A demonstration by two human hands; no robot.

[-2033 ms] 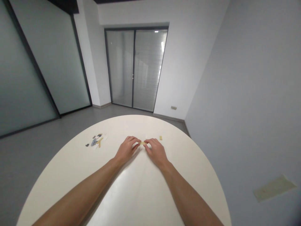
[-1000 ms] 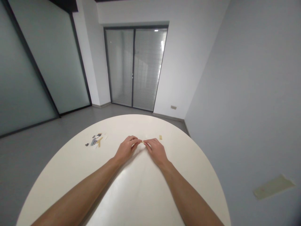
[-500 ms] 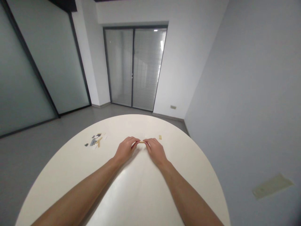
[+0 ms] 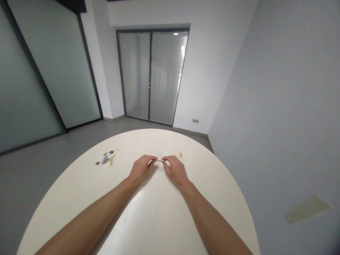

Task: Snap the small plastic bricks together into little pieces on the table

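A small, thin tan strip (image 4: 159,160) spans the gap between my two hands over the far half of the white round table (image 4: 148,219). My left hand (image 4: 143,167) pinches its left end between thumb and fingers. At the other end, my right hand (image 4: 174,169) holds it the same way. Whether the strip is a toy brick plate or something else is too small to tell. Just beyond my right hand lies a small yellowish flat piece (image 4: 181,154).
Left of my hands is a loose group of small grey, dark and tan pieces (image 4: 106,160), with white bits among them. Past the table stand a glass door (image 4: 150,78) and frosted panels (image 4: 55,67). A grey wall (image 4: 281,106) rises on the right.
The strip looks slightly thinner now, as though tilted a little between my fingers. Both hands stay in almost the same place.
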